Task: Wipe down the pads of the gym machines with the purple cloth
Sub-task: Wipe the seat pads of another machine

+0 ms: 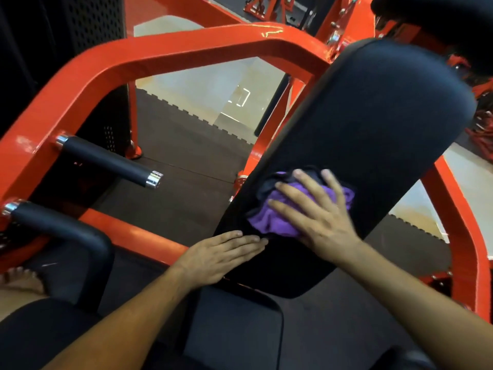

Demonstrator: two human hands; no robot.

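Note:
A long black back pad (373,124) runs from the lower centre up to the upper right, tilted. The crumpled purple cloth (274,222) lies on its lower part. My right hand (317,217) presses flat on the cloth with fingers spread and straight. My left hand (218,257) rests with straight fingers on the pad's lower left edge, just below the cloth. A black seat pad (234,329) lies beneath, between my forearms.
The red steel frame (165,49) arches over the left and top and runs down the right side. Two black handles with chrome ends (112,161) stick out at the left. A black armrest (80,236) curves at lower left. Dark rubber floor mats (186,145) lie beyond.

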